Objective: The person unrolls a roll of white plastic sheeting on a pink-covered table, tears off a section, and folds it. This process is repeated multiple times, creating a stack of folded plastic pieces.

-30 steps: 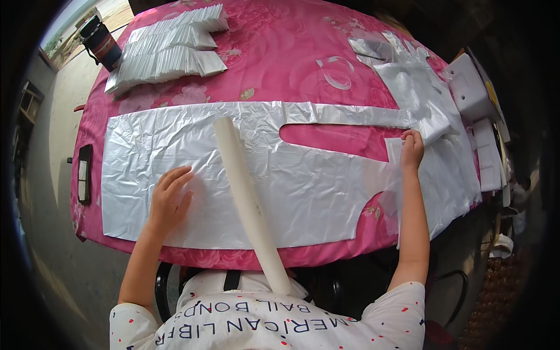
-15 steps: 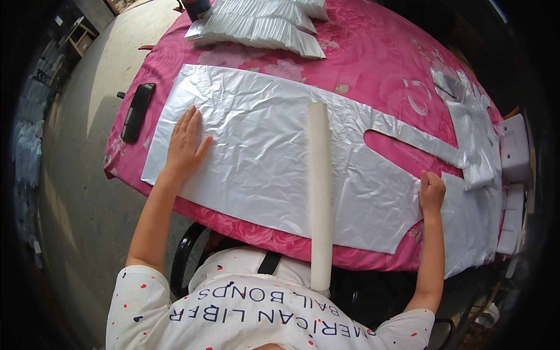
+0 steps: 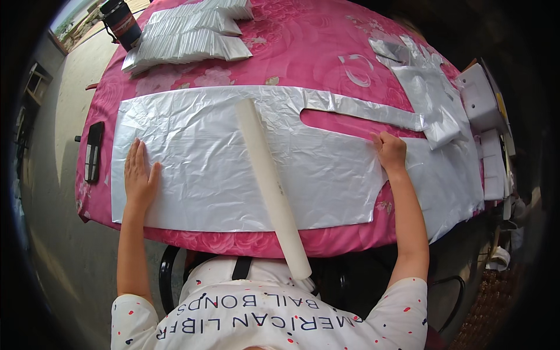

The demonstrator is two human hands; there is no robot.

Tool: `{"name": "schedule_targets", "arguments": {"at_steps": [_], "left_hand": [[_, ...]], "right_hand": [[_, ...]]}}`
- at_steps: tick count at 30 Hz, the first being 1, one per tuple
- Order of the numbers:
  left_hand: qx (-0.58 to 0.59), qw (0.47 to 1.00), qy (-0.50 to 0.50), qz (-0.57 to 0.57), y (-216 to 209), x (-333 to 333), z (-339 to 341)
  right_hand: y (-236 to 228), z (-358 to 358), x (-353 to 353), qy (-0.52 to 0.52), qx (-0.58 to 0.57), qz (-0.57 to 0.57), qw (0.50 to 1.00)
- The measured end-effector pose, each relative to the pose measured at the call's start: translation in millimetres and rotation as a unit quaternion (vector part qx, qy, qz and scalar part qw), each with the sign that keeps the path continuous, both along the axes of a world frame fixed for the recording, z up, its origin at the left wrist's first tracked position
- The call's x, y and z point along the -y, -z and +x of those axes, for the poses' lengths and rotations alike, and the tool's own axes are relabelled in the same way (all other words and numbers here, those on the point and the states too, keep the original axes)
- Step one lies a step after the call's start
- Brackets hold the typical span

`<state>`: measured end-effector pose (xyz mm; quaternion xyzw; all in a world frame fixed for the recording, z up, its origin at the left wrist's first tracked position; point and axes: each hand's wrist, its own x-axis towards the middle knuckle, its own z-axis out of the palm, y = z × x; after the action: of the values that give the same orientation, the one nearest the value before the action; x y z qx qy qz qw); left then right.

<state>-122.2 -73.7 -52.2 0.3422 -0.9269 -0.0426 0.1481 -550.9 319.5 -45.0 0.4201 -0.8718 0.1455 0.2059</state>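
Plastic sheet [image 3: 204,169], one, silver, spread flat on pink tablecloth [image 3: 303,46]. Left hand [image 3: 140,178] open, palm down on sheet's left end. One white tube [image 3: 271,184] lies across middle. Right hand [image 3: 389,150] pinching cut-out edge. Bag stack [image 3: 186,38] behind.

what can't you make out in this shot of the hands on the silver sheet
- Head view: the strip of silver sheet under the white tube is covered by it.
- The fingertips of the right hand curl under at the cutout edge, so the grip is unclear.
- The stack of folded silver pieces is too blurred to count.
- The white boxes bend into the dark rim.
- The left hand lies flat, hiding the sheet beneath.
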Motion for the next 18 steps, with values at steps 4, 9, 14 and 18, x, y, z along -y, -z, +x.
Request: {"name": "schedule_targets", "arguments": {"at_steps": [4, 9, 14, 18], "left_hand": [[0.002, 1.0, 0.007, -0.009, 3, 3, 1], [0.0, 1.0, 0.002, -0.006, 3, 4, 2], [0.0, 1.0, 0.001, -0.001, 0, -1, -1], [-0.004, 1.0, 0.007, -0.008, 0, 1, 0]], "right_hand": [[1, 0, 0, 0.012, -0.002, -0.007, 1.0], [-2, -1, -8, 0.015, -0.019, -0.001, 1.0], [-7, -11, -38, 0.011, -0.049, 0.038, 0.998], [-15, -23, -61, -0.019, -0.062, 0.082, 0.995]]}}
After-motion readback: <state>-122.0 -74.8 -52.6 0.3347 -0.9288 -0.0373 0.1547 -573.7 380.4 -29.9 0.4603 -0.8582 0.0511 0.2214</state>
